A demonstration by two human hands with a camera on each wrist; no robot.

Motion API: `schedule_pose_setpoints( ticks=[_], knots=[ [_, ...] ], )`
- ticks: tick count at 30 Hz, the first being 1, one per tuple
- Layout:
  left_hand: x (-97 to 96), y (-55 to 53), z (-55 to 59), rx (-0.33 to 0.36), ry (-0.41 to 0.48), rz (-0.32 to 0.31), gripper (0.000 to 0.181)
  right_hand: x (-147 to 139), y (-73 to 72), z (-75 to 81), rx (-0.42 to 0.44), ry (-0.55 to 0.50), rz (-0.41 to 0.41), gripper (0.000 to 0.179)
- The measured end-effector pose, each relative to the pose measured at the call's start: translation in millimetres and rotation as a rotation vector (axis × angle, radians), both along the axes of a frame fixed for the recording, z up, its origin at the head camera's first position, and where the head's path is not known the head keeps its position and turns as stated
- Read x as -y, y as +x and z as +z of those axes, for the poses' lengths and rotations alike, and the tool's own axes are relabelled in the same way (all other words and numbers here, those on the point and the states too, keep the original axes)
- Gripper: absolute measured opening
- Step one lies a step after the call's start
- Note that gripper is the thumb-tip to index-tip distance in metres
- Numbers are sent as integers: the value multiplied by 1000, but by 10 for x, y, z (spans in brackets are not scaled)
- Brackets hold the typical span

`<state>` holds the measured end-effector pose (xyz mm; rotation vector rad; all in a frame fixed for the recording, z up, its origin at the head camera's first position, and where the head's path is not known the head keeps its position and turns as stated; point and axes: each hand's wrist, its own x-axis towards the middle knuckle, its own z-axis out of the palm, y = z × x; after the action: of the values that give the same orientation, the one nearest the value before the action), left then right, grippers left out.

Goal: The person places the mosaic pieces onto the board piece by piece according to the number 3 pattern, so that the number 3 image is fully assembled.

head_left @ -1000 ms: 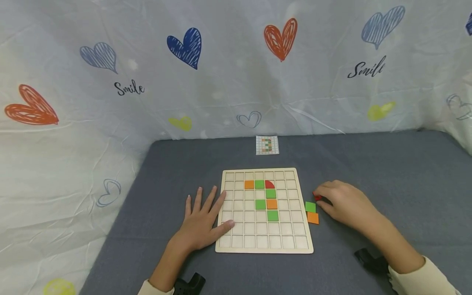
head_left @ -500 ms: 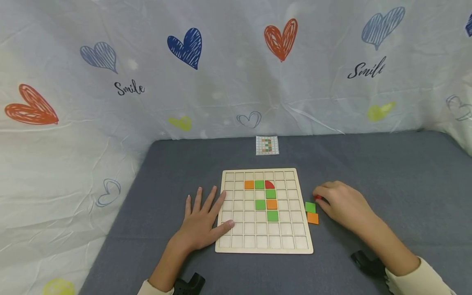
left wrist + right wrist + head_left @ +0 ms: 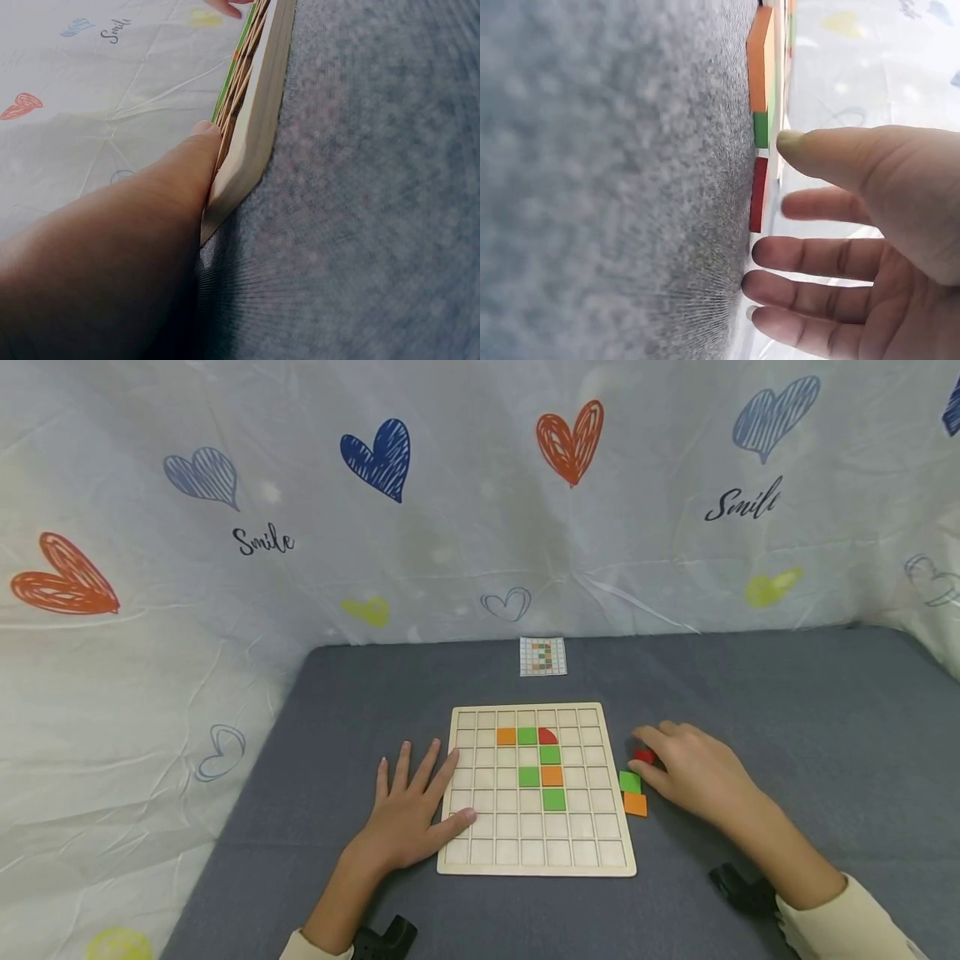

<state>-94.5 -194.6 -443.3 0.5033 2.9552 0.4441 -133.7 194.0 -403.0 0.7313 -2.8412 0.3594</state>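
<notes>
My left hand (image 3: 408, 818) rests with spread fingers on the left edge of a wooden grid board (image 3: 495, 852), its thumb over the frame. Set in the board are orange and green square tiles (image 3: 553, 799) and a red quarter-round tile (image 3: 547, 736). Right of the board, my right hand (image 3: 697, 772) hovers low with thumb and fingers apart around a red piece (image 3: 643, 756). In the right wrist view the red piece (image 3: 758, 195) lies on the cloth, with a gap between it and the thumb. A loose green tile (image 3: 630, 782) and orange tile (image 3: 635, 804) lie beside the board.
A small printed card (image 3: 543, 657) with a coloured grid pattern lies behind the board. Grey cloth (image 3: 390, 693) covers the table, and a white curtain (image 3: 465, 510) with hearts hangs along its far side. Black wrist devices sit under both wrists.
The right hand's thumb and index finger have parted and shifted slightly left, so more of the red piece shows between them. The left hand and the board stay in place.
</notes>
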Motion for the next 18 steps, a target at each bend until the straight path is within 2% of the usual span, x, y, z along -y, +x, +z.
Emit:
schedule_pose_setpoints(
  ticks=[6,14,18],
  knots=[
    [3,-2,-4,4,-4,-1,88,-2,-16,29,41,21,0,19],
    [6,-6,0,-1,3,-3,88,-13,-30,28,53,2,23,20],
    [8,-1,5,5,4,-2,88,39,25,59,38,-42,54,21]
  ],
)
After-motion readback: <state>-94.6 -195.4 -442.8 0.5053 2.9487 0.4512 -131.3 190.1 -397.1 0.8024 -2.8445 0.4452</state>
